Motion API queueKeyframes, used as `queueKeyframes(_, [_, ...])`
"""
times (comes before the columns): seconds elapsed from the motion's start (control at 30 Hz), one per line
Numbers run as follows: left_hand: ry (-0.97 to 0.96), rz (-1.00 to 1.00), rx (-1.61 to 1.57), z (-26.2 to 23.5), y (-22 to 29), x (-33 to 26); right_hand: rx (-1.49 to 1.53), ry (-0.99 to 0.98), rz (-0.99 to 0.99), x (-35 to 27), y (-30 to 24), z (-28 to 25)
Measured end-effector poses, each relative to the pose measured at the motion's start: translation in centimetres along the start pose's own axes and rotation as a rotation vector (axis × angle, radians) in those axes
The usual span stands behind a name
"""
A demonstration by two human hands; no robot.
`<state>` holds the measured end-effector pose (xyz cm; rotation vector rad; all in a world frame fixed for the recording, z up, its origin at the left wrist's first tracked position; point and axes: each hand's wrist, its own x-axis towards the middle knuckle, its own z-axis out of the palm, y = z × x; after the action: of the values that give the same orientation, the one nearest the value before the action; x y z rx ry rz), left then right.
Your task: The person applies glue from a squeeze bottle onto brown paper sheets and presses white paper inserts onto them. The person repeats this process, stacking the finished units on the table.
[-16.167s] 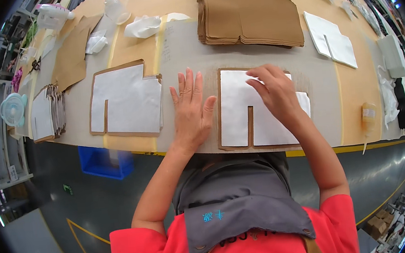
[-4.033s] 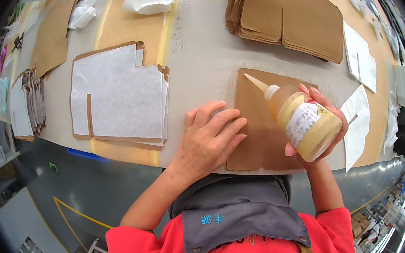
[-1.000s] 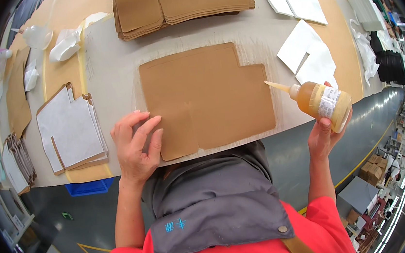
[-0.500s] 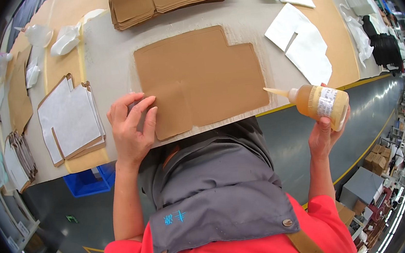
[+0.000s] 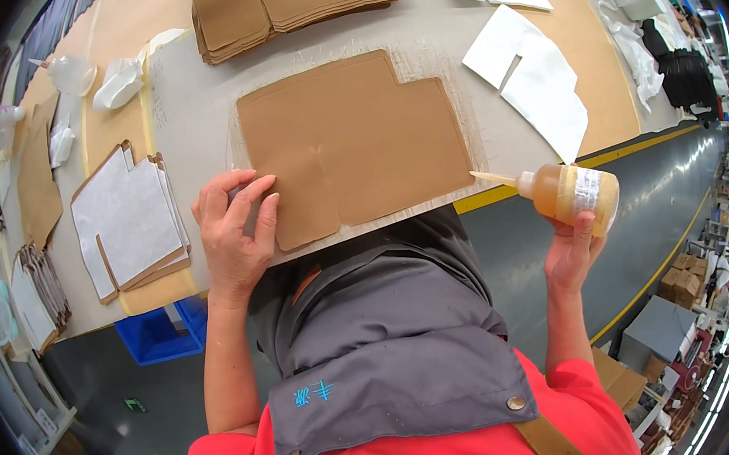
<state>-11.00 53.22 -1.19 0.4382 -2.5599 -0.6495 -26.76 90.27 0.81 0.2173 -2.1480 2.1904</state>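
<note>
A brown sheet piece (image 5: pixel 365 144), perhaps leather, lies flat on the table before me, with a stepped notch at its upper right and a slit at its near edge. At its left edge is my left hand (image 5: pixel 237 226), fingers bent and spread apart, the tips touching or just over the brown surface. My right hand (image 5: pixel 570 251) grips a squeeze bottle (image 5: pixel 574 194) of amber liquid, tipped on its side. The bottle's pale pointed nozzle (image 5: pixel 493 177) reaches the right edge of the sheet near its lower corner.
A stack of brown pieces (image 5: pixel 300 10) sits at the far side. White pieces (image 5: pixel 530 80) lie at the right, and white-faced brown pieces (image 5: pixel 131 219) at the left. Clear bottles (image 5: pixel 71 73) stand far left. A blue bin (image 5: pixel 160 333) is below the table edge.
The bottle in my right hand has moved slightly down, its nozzle staying by the sheet's right edge. My left hand stays at the left edge. The whole view has shifted a little.
</note>
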Motion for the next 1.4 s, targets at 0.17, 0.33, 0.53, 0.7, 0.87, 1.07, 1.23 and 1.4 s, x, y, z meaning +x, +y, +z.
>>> queueKeyframes(0.17, [0.001, 0.010, 0.005, -0.1, 0.0, 0.0, 0.113, 0.047, 0.137, -0.8, 0.5, 1.1])
queueKeyframes(0.33, [0.010, 0.021, -0.014, 0.0, 0.1, 0.0, 0.174, 0.040, 0.214, -1.9, 0.5, 3.0])
queueKeyframes(0.53, [0.040, 0.020, -0.042, 0.2, -0.5, -0.3, 0.217, -0.049, 0.246, -3.2, 0.5, 5.3])
queueKeyframes(0.7, [0.059, 0.028, -0.052, 0.5, -0.6, -0.3, 0.216, -0.132, 0.248, -4.0, 0.9, 6.6])
queueKeyframes(0.87, [0.049, 0.042, -0.031, 0.1, -0.7, -0.4, 0.231, -0.164, 0.255, -4.5, 0.1, 8.9])
queueKeyframes(1.07, [0.042, 0.031, -0.042, 0.1, -0.6, -0.3, 0.467, -0.203, 0.478, -4.2, 0.1, 9.4])
queueKeyframes(1.23, [0.070, 0.006, -0.062, 0.1, -0.9, -0.3, 1.026, -0.212, 0.725, 0.7, -1.2, 8.9])
queueKeyframes(1.4, [0.053, -0.025, -0.099, -0.2, -0.8, -0.2, 0.241, -0.286, 0.019, 1.5, -1.7, 13.2])
